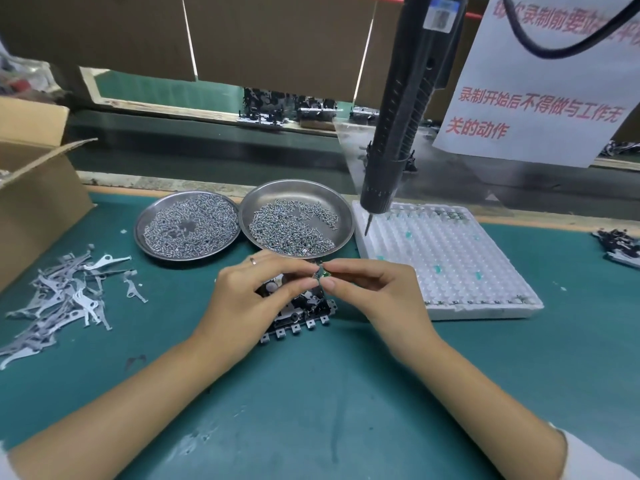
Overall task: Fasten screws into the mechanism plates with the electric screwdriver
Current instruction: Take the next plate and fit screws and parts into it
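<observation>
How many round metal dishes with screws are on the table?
2. The left dish and the right dish stand side by side behind the hands, rims overlapping; none seems hidden.

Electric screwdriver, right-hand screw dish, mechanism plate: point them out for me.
electric screwdriver [401, 133], head view, on its black barrel.
right-hand screw dish [298, 192], head view, on its bare far wall.
mechanism plate [304, 315], head view, on its front edge.

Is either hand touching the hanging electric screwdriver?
Apart. The head view shows the electric screwdriver hanging free above the tray, while left hand and right hand pinch a small part below.
</observation>
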A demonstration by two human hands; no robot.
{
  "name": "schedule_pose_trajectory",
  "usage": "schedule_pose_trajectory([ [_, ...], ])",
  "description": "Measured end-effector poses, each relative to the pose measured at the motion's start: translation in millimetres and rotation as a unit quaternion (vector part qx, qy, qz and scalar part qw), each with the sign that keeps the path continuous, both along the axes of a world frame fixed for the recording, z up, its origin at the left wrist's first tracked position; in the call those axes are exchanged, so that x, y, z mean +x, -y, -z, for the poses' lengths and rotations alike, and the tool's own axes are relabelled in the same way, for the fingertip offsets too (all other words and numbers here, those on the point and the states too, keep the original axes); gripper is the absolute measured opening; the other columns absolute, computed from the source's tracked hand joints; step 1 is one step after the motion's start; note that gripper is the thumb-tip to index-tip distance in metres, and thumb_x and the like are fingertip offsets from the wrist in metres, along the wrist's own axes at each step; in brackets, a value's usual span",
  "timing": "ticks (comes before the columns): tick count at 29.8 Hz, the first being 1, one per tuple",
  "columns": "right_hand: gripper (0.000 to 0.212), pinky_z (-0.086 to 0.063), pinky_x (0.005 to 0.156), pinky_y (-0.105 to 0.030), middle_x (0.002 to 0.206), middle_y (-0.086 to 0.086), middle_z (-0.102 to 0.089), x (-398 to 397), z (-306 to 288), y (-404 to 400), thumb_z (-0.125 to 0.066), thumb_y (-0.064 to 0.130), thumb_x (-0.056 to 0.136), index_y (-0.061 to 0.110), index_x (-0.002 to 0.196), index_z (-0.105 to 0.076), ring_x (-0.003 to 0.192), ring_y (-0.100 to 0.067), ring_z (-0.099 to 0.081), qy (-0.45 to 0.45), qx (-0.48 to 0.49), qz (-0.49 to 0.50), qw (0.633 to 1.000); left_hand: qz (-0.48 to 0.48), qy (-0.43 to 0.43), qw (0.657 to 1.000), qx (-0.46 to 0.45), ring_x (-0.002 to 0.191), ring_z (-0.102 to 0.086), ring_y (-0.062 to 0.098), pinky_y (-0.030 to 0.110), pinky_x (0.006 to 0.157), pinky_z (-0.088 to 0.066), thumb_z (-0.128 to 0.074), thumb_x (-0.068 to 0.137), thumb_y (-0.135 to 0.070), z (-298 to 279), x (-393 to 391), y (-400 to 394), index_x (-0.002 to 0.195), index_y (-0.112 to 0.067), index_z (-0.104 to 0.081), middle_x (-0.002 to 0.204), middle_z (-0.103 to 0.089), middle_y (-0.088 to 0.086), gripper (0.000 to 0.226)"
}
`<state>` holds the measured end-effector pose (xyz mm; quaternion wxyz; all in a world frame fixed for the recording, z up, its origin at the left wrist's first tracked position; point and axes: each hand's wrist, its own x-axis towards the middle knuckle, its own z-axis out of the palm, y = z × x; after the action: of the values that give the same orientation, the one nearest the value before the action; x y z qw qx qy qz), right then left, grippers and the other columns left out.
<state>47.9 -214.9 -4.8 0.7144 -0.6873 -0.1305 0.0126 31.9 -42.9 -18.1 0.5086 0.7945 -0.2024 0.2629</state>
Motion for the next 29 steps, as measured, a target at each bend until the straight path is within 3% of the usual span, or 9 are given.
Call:
schedule_pose_trajectory([
  [16,0.019,-0.057,0.073,-0.025,0.085,-0.005,-0.075,-2.4,1.8,-0.4,-0.076,0.003,0.071,0.017,0.084,-0.078,0.079,-0.017,-0.071,-0.009,0.022,-0.015,1.0,0.007,-0.009,1.0,-0.02,0.083,-0.065,0.011,0.023,0.08,-0.048,-0.072,0.075,-0.014,4.4,1.2,-0.9,0.092,-0.01,-0.075,0.086,-0.072,-0.003,0.017],
  [29,0.02,-0.053,0.07,-0.018,0.084,-0.004,-0.075,-2.8,2.3,-0.6,-0.075,0.002,0.072,0.019,0.082,-0.079,0.076,-0.014,-0.071,-0.006,0.035,-0.023,0.999,0.008,-0.027,0.999,-0.025,0.083,-0.064,0.008,0.02,0.08,-0.047,-0.071,0.076,-0.015,3.4,0.7,-0.5,0.092,-0.01,-0.075,0.087,-0.072,-0.005,0.017],
])
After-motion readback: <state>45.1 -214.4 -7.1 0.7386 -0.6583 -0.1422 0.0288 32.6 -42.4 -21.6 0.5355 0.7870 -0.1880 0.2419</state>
